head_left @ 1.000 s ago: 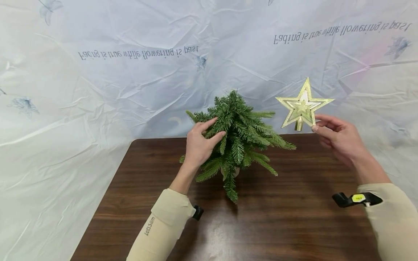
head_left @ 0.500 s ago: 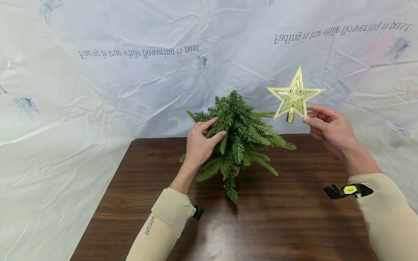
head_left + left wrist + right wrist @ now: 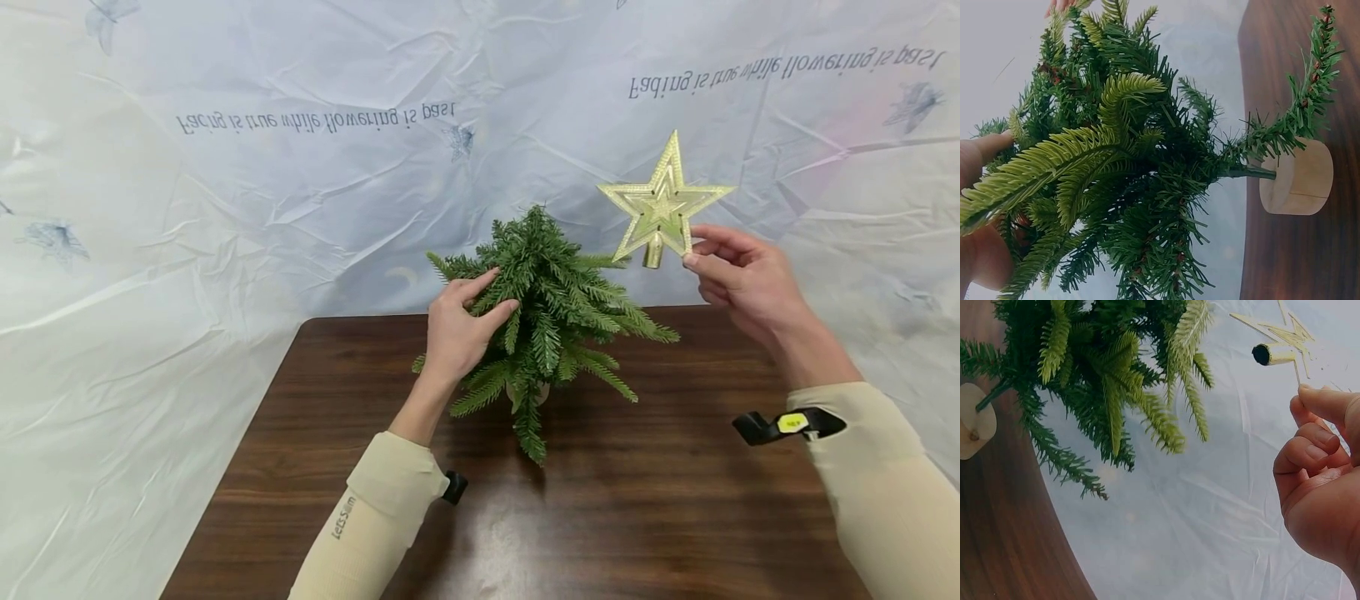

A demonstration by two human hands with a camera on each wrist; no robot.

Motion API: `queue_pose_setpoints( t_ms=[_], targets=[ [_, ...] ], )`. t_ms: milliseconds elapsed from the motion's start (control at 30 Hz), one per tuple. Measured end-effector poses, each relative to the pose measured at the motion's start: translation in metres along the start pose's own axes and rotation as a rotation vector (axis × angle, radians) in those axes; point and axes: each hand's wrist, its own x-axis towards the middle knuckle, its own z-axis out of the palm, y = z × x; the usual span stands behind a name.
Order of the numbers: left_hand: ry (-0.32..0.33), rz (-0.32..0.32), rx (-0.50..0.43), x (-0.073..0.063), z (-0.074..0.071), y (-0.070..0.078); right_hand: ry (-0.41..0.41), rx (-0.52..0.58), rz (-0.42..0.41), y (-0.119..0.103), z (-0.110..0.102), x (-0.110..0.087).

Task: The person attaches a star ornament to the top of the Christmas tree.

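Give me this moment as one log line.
left hand: touching tree | right hand: pinching gold star | gold star: upright, off treetop

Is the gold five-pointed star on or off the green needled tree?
Off: the right hand pinches the gold five-pointed star beside the green needled tree; the star's socket shows an open end.

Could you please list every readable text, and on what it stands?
"Fading is true while flowering is past": backdrop, right side, letters flipped.
"is true while flowering is past": backdrop, left side, flipped; first word unclear.
"Lets S": left sleeve; rest blurred.
Yellow label on right wrist camera: too small.
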Motion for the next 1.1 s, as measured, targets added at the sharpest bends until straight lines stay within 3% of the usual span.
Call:
queue_pose_setpoints(
  t_ms=[1100],
  targets=[
    [0.007,-0.036,0.013,0.0,0.0,0.002,-0.033,-0.055,-0.011,-0.008,0.073,0.044]
  ],
)
